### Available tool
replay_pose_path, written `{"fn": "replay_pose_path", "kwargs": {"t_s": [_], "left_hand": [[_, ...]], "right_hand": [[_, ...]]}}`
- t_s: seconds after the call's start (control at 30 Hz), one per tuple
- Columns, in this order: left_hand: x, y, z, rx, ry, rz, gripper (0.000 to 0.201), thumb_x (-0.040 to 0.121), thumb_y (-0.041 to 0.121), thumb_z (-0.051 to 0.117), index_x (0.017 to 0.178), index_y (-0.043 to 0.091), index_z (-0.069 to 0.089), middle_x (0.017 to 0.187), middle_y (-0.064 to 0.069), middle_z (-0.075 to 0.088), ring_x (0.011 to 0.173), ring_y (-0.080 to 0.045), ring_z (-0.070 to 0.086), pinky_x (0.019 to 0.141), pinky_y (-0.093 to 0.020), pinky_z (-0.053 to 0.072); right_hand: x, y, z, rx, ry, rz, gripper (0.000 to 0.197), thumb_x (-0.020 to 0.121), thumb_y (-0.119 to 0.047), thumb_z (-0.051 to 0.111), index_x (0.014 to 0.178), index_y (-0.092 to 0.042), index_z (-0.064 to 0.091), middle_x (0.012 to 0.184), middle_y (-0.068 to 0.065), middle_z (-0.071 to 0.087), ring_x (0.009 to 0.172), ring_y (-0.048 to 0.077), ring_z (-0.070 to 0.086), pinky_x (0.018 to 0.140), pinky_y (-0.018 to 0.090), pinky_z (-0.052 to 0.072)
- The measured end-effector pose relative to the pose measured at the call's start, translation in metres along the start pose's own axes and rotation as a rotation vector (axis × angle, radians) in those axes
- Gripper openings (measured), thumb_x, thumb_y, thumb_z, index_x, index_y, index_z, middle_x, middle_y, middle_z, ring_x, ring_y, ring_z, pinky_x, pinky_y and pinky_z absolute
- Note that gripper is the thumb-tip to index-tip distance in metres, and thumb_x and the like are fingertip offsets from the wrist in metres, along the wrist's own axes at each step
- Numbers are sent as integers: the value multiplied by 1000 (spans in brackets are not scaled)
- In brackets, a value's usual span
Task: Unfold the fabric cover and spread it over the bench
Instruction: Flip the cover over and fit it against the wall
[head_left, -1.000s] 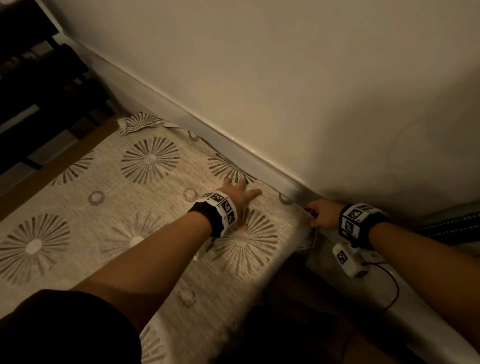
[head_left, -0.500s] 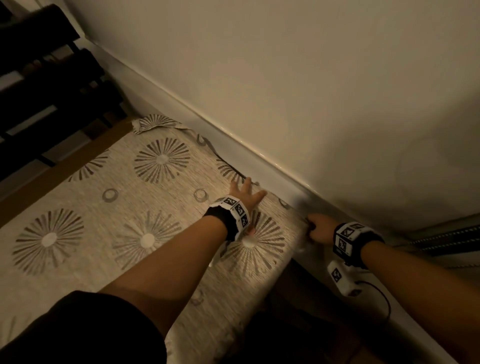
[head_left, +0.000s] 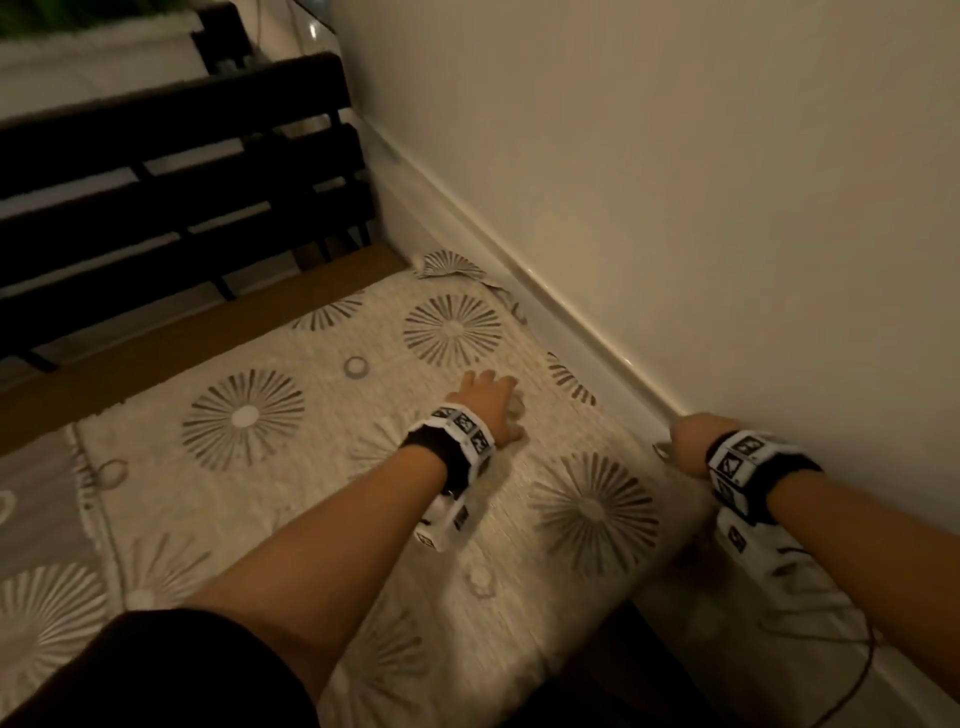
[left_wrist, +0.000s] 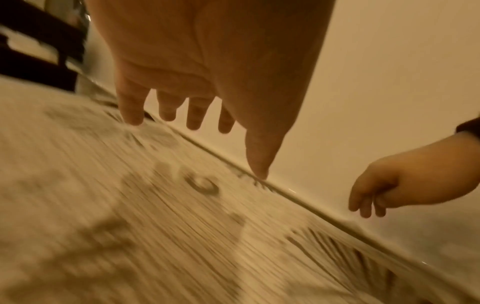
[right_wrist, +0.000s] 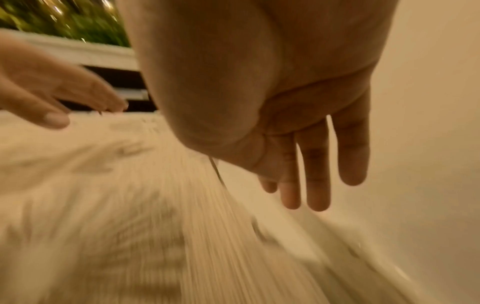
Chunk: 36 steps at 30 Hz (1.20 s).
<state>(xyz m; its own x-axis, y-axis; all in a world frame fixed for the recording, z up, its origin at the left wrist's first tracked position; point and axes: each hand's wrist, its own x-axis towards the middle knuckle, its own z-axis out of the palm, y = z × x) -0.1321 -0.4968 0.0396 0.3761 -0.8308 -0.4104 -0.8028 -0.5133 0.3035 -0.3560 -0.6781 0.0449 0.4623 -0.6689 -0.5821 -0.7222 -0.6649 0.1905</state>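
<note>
Spreading: 1 fabric cover (head_left: 291, 467) | 2 hands (fingers straight) | 1 bench (head_left: 171, 358)

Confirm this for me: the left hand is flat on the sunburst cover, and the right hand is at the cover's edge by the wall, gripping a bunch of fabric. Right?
Not quite. The left hand is flat on the cover, but the right hand at the edge by the wall grips nothing: the right wrist view shows its fingers hanging straight and empty.

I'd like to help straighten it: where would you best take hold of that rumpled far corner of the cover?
Probably pinch the crumpled flap of the cover at its far end by the wall. It stands up off the bench, so fingers can get under it. Come from above, on the room side, since the wall blocks the other.
</note>
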Motion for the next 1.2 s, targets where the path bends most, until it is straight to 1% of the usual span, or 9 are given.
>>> {"fn": "replay_pose_path", "kwargs": {"t_s": [0.13, 0.27, 0.5, 0.7, 0.83, 0.9, 1.0, 1.07, 1.2], "left_hand": [[-21, -62, -49, 124, 7, -81, 64, 89, 50, 57, 138, 12, 42, 141, -15, 43, 132, -36, 35, 110, -47, 27], [-20, -119, -54, 106, -33, -346, 102, 69, 67, 68, 149, 29, 18, 158, -12, 13, 143, -43, 12, 110, -61, 26], [37, -161, -55, 10, -36, -501, 116, 57, 91, 50, 148, 45, -4, 161, -5, -12, 145, -42, -8, 112, -66, 13], [72, -172, -57, -131, -138, -564, 111, 60, 76, 69, 147, 50, 5, 161, -2, -9, 142, -50, -7, 108, -67, 23], [73, -170, -58, -105, -159, -572, 110, 62, 76, 67, 147, 49, 2, 161, -3, -10, 141, -51, -8, 110, -64, 20], [75, -171, -57, -110, -157, -578, 110, 63, 75, 67, 147, 49, 1, 160, -3, -11, 141, -51, -10, 110, -64, 21], [74, -172, -56, -132, -158, -579, 109, 64, 74, 68, 147, 50, 0, 160, -2, -15, 141, -51, -14, 110, -65, 20], [74, -174, -55, -153, -161, -578, 109, 64, 73, 68, 146, 51, -1, 160, -1, -17, 141, -50, -16, 109, -68, 21], [75, -178, -51, -173, -185, -577, 110, 64, 74, 68, 145, 54, -3, 159, 0, -21, 140, -49, -18, 107, -71, 20]], "right_hand": [[3, -46, -81, 252, 113, -163, 35, 90, -21, 55, 124, -16, 59, 132, 10, 56, 119, 27, 54, 99, 33, 41], [51, -100, -130, 436, 189, -365, 30, 89, -14, 51, 113, -20, 67, 129, 6, 60, 120, 24, 54, 105, 31, 39], [164, -203, -173, 257, 137, -558, 32, 91, -17, 51, 121, -18, 62, 138, 10, 51, 124, 27, 50, 103, 28, 38], [239, -247, -180, 178, 126, -551, 23, 83, -21, 55, 93, -33, 72, 149, 7, 33, 130, 31, 41, 112, 41, 33], [280, -251, -196, 291, 84, -592, 26, 86, -15, 51, 105, -9, 69, 121, 11, 58, 109, 32, 58, 90, 27, 43], [307, -248, -213, 324, 143, -511, 48, 84, -34, 49, 124, -10, 58, 124, 9, 60, 113, 32, 58, 95, 32, 46], [327, -242, -219, 261, 187, -328, 81, 87, -49, 50, 152, -15, 14, 159, 11, 14, 142, 33, 27, 117, 44, 25], [319, -248, -216, 157, 182, -293, 74, 93, -48, 44, 152, -18, 11, 161, 7, -7, 146, 34, 13, 118, 47, 17], [302, -268, -196, 139, 234, -708, 55, 98, -32, 39, 150, -22, 25, 162, 7, 6, 144, 30, 21, 117, 43, 20]]}}
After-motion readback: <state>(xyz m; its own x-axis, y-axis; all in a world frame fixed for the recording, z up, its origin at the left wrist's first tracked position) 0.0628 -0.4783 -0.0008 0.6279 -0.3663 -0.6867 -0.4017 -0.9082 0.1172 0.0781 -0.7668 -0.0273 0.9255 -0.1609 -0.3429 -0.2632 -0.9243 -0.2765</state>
